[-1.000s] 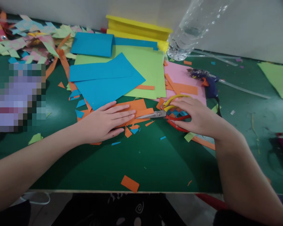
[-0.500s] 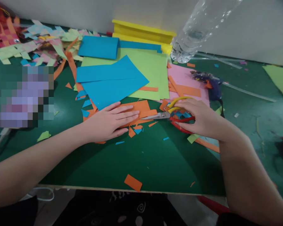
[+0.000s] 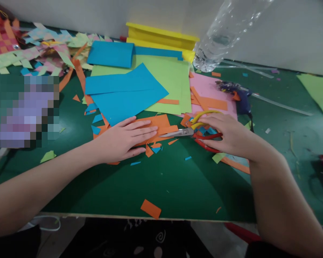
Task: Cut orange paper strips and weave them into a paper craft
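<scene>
My left hand (image 3: 123,139) lies flat, fingers stretched out, on a pile of orange paper pieces (image 3: 158,123) on the green table (image 3: 161,182). My right hand (image 3: 226,134) rests over the handles of red-handled scissors (image 3: 188,133), its fingers curled on them; the metal blades point left toward my left fingertips. A second pair with yellow handles (image 3: 203,115) lies just behind my right hand. Small blue and orange scraps lie between the two hands.
Blue sheets (image 3: 123,91), a light green sheet (image 3: 169,77) and a pink sheet (image 3: 212,87) lie behind the hands. A clear plastic bottle (image 3: 220,39), a yellow box (image 3: 161,37) and a dark glue gun (image 3: 238,95) stand farther back. Woven paper scraps (image 3: 29,50) crowd the far left.
Both hands stay where they were on the orange paper and the scissors. Only the view has shifted slightly.
</scene>
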The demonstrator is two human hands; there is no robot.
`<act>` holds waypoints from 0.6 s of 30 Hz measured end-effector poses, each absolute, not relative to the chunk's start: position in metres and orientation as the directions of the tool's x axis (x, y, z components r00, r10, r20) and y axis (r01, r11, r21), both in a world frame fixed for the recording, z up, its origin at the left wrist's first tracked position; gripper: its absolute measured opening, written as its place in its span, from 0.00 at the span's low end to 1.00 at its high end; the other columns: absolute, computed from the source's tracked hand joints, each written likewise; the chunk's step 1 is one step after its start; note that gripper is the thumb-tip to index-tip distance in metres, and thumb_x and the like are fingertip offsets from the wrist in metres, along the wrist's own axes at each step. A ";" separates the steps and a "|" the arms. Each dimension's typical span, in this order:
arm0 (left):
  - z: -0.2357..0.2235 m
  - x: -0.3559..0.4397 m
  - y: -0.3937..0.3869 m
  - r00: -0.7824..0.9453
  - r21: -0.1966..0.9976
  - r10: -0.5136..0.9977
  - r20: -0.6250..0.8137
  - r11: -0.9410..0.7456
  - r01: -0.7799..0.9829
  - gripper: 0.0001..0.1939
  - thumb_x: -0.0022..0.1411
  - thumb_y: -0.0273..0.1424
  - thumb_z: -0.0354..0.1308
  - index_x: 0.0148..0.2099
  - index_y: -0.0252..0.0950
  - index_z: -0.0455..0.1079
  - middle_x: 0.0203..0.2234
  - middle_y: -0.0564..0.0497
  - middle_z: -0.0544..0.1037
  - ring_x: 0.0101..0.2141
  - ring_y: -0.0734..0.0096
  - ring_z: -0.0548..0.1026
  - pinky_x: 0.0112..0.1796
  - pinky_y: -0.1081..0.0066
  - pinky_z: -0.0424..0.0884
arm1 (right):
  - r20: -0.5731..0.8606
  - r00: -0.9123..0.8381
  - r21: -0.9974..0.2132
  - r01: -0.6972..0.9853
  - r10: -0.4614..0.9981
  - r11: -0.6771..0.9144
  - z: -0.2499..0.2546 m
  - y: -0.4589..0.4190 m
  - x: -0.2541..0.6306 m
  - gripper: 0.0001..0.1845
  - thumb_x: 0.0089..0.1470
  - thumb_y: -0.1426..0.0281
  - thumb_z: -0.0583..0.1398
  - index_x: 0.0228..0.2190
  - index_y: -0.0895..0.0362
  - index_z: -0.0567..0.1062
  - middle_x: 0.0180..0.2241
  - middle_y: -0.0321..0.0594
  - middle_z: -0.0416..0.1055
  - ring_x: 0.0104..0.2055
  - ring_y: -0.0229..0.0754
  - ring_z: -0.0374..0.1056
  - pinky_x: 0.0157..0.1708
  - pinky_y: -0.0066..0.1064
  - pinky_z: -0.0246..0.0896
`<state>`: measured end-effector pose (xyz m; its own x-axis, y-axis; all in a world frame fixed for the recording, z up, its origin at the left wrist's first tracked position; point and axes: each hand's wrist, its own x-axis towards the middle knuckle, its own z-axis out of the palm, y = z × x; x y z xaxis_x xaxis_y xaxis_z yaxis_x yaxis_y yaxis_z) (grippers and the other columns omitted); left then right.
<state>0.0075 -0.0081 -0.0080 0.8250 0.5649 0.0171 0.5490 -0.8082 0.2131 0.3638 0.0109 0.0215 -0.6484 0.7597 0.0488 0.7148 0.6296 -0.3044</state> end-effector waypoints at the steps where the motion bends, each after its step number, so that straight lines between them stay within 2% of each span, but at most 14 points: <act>1: -0.008 0.008 -0.008 0.824 0.220 0.567 0.020 -0.806 0.549 0.27 0.75 0.44 0.40 0.71 0.43 0.49 0.67 0.55 0.56 0.68 0.66 0.50 0.67 0.59 0.40 | 0.046 -0.642 -0.304 0.721 0.765 0.623 0.022 0.011 0.364 0.22 0.52 0.61 0.62 0.49 0.49 0.73 0.52 0.43 0.73 0.56 0.57 0.67 0.54 0.53 0.62; 11: -0.009 0.008 -0.008 0.826 0.214 0.564 0.017 -0.809 0.548 0.27 0.75 0.45 0.38 0.71 0.43 0.49 0.67 0.56 0.56 0.68 0.67 0.49 0.67 0.61 0.37 | 0.017 -0.634 -0.323 0.728 0.773 0.605 0.023 0.011 0.364 0.21 0.50 0.62 0.63 0.48 0.49 0.73 0.52 0.43 0.72 0.55 0.57 0.68 0.53 0.53 0.62; 18: -0.009 0.008 -0.009 0.825 0.233 0.564 0.025 -0.806 0.544 0.27 0.75 0.44 0.39 0.71 0.44 0.48 0.67 0.55 0.57 0.68 0.65 0.51 0.67 0.59 0.40 | 0.002 -0.627 -0.343 0.731 0.779 0.589 0.021 0.008 0.359 0.20 0.53 0.63 0.61 0.49 0.48 0.72 0.53 0.42 0.71 0.55 0.57 0.67 0.53 0.53 0.62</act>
<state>0.0080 -0.0086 -0.0090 0.8252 0.5642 0.0251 0.5441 -0.8062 0.2325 0.3585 0.0076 0.0214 -0.6269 0.7791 0.0021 0.7314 0.5894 -0.3431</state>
